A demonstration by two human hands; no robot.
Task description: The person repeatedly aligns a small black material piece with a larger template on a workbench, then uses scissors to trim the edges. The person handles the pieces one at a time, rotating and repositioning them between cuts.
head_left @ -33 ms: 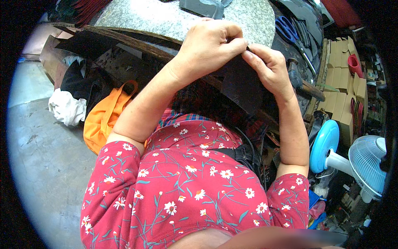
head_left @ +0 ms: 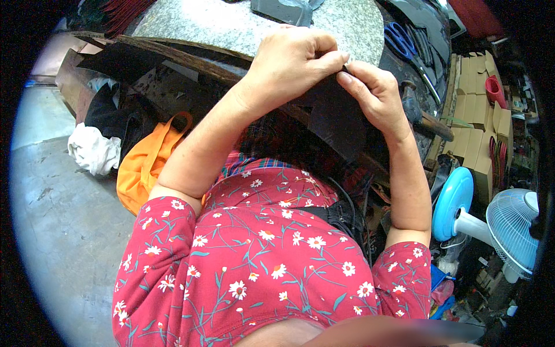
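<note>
Both my hands meet above the front edge of a speckled grey stone slab (head_left: 191, 22). My left hand (head_left: 292, 63) is closed, with its thumb and curled fingers pinched together near the right fingertips. The thumb and bent fingers of my right hand (head_left: 376, 95) pinch a small black piece (head_left: 345, 69). Only a sliver of it shows, so its kind is unclear. Under the hands a dark flat sheet (head_left: 338, 124) lies in shadow; I cannot tell whether it joins the pinched piece. Grey material (head_left: 283, 8) rests on the slab beyond my left hand.
Blue-handled scissors (head_left: 400, 41) and a hammer-like tool (head_left: 425, 115) lie right of the slab. Further right are cardboard boxes (head_left: 471, 115) and a blue-and-white fan (head_left: 509, 225). An orange bag (head_left: 144, 168) and white crumpled cloth (head_left: 95, 149) sit at the left.
My left thumb has shifted slightly to the right and up, over the small black piece. My right hand has hardly moved.
</note>
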